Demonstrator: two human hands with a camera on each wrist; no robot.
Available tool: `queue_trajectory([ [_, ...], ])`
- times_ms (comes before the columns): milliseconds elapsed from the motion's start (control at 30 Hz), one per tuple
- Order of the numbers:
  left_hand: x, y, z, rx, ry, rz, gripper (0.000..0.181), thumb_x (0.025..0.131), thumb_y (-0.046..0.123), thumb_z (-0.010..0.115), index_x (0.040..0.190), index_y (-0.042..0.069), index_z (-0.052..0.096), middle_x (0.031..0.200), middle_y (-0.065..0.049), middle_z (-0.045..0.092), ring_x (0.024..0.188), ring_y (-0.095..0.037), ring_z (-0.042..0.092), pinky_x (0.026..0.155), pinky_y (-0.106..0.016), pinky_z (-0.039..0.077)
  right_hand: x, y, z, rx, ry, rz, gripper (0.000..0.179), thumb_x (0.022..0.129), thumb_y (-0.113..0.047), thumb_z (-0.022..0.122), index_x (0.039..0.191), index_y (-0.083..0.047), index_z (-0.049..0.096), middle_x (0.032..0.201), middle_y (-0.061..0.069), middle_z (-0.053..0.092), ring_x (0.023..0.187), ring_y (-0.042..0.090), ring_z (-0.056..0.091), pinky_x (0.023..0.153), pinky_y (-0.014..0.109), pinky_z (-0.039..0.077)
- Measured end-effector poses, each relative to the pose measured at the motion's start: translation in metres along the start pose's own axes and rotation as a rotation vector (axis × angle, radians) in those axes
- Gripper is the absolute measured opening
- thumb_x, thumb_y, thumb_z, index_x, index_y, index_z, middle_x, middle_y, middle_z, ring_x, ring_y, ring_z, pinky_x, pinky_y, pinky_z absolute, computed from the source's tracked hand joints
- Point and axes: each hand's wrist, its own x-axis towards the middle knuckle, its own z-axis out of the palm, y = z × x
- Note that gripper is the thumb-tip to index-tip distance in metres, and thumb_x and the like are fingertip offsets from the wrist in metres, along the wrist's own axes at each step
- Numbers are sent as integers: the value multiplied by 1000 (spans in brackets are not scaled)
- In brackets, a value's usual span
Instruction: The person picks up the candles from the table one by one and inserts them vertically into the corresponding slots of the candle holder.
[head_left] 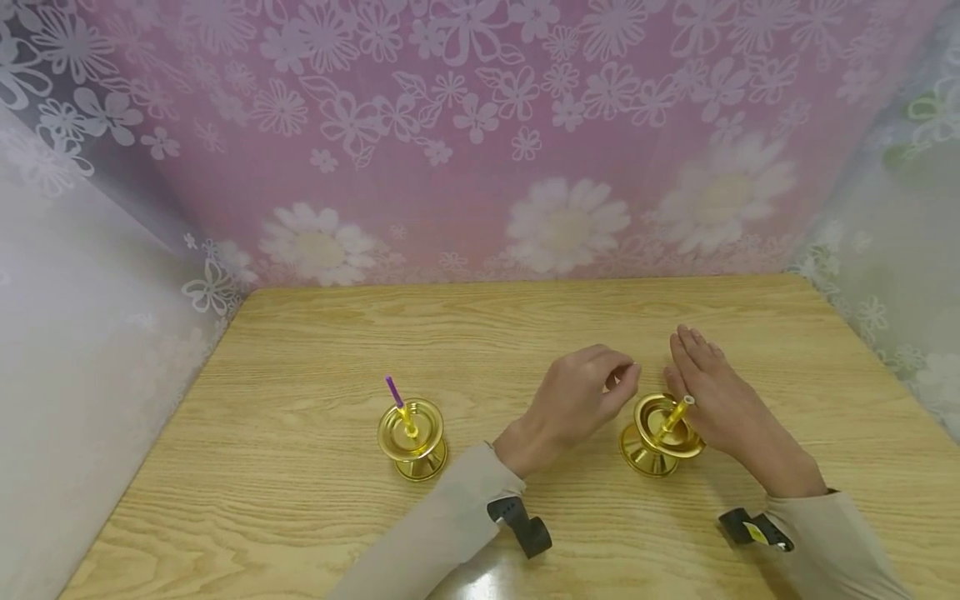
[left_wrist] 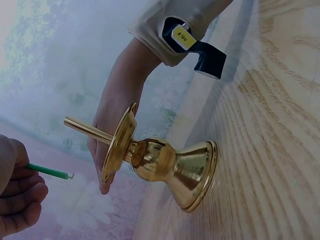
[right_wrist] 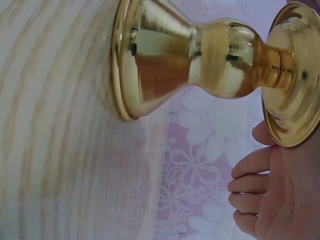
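Note:
My left hand [head_left: 577,396] pinches a thin green candle [left_wrist: 49,171] with a short white wick, seen in the left wrist view. It is held apart from the tube of the right-hand gold candle holder [head_left: 651,457]. In the head view the fingers hide the candle. My right hand [head_left: 711,402] is held with its fingers straight, close along the right side of that holder's dish. The same holder [right_wrist: 220,55] stands upright in the right wrist view, with the right palm behind its dish. Whether the palm touches the dish, I cannot tell.
A second gold candle holder [head_left: 420,454] stands to the left, with a purple candle [head_left: 394,392] in its tube. Both stand on a wooden table [head_left: 315,350]. A pink flowered backdrop [head_left: 450,183] rises behind the table, with pale flowered walls at the sides.

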Motion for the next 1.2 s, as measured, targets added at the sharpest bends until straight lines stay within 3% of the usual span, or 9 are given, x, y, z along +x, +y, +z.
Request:
queue_trajectory([
  [633, 13, 15, -1, -121, 10, 67, 14, 94, 8, 60, 97, 1, 72, 87, -3, 71, 76, -8, 64, 71, -2, 41, -1, 1, 1, 25, 2, -19, 54, 107, -19, 28, 142, 21, 20, 149, 41, 13, 140, 52, 10, 114, 57, 4],
  [700, 14, 17, -1, -129, 19, 74, 14, 94, 8, 60, 97, 2, 72, 87, -3, 71, 76, -8, 63, 71, -3, 41, -2, 2, 1, 23, -8, -21, 52, 104, -9, 37, 143, 21, 19, 149, 41, 12, 140, 52, 9, 114, 57, 4],
  [800, 16, 19, -1, -150, 32, 77, 14, 94, 7, 60, 97, 2, 73, 87, -3, 71, 76, -7, 63, 71, -3, 41, -2, 3, 0, 20, -27, -21, 63, 89, 10, 48, 143, 21, 17, 149, 41, 11, 140, 52, 8, 114, 57, 4],
  [933, 18, 21, 0, -178, 42, 78, 14, 94, 8, 60, 98, 2, 72, 88, -3, 71, 76, -7, 63, 71, -3, 41, -2, 4, -1, 21, -43, -23, 78, 72, 21, 49, 143, 22, 17, 150, 41, 10, 141, 51, 6, 114, 57, 3],
  [1200, 22, 24, 5, -204, 67, 106, 14, 93, 6, 62, 100, 0, 72, 87, -5, 71, 75, -8, 63, 71, -2, 40, -4, 4, -1, 25, -7, -57, 74, 69, 22, 48, 140, 21, 28, 147, 44, 14, 140, 53, 7, 114, 59, 4],
])
